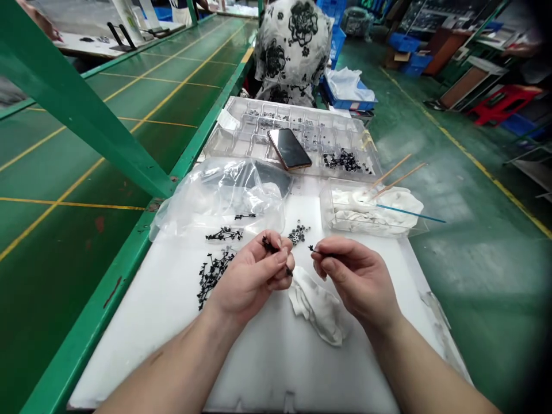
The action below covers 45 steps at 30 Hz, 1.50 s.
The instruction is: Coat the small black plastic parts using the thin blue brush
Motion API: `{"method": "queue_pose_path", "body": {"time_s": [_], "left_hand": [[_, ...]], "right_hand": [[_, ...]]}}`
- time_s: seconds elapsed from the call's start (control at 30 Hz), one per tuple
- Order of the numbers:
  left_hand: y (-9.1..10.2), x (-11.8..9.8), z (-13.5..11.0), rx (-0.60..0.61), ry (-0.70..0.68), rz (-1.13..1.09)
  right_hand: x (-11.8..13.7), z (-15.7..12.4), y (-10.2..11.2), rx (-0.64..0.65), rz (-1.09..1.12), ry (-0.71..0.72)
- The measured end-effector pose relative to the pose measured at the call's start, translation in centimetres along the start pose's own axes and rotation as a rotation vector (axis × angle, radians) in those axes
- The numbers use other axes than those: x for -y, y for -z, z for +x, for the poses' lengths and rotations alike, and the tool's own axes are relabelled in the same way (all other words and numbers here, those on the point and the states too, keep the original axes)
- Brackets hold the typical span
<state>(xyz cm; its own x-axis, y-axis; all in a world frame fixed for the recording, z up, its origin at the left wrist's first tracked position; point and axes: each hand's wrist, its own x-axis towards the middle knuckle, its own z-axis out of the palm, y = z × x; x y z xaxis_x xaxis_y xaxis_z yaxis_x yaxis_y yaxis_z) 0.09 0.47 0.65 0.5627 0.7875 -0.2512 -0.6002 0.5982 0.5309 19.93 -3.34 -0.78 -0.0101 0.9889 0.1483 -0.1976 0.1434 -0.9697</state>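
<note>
My left hand (254,273) is closed in a pinch on a small black plastic sprue piece (271,246) over the white worktop (172,299). My right hand (353,273) pinches a thin black stick-like part (314,249) a little to the right. Between and below the hands lies a crumpled white cloth (319,307). Black sprues with small parts (213,273) lie left of my left hand, another sprue (225,234) above them, and a small heap of tiny black rings (299,233) sits just beyond my fingers.
A clear plastic bag (224,195) lies at the back left. A clear compartment tray (302,123) carries a phone (288,148). A clear box (371,210) holds white cloths and sticks. A green conveyor (129,103) runs left. A person in a flowered top (293,49) sits ahead.
</note>
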Motion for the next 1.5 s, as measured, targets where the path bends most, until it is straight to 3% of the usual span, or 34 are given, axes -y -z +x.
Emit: {"method": "queue_pose_path", "body": {"time_s": [0.23,0.43,0.67,0.97,1.2,1.5], "left_hand": [[0.1,0.5,0.2,-0.008,-0.032,0.002],[0.3,0.9,0.6,-0.039,-0.032,0.041],[0.4,1.1,0.2,0.014,-0.007,0.159],[0.4,0.5,-0.3,-0.026,-0.032,0.493],[0.9,0.7,0.0,-0.076,-0.05,0.494],[1.2,0.7,0.1,-0.052,-0.036,0.427]], "right_hand": [[0.5,-0.2,-0.9,0.065,0.033,-0.056],[0.6,-0.2,-1.1,0.125,0.056,-0.05],[0.7,0.1,-0.7,0.115,-0.008,0.008],[0.5,-0.1,-0.6,0.137,-0.27,0.103],[0.4,-0.1,-0.6,0.104,-0.453,0.154],[0.9,0.3,-1.1,0.203,-0.569,0.2]]}}
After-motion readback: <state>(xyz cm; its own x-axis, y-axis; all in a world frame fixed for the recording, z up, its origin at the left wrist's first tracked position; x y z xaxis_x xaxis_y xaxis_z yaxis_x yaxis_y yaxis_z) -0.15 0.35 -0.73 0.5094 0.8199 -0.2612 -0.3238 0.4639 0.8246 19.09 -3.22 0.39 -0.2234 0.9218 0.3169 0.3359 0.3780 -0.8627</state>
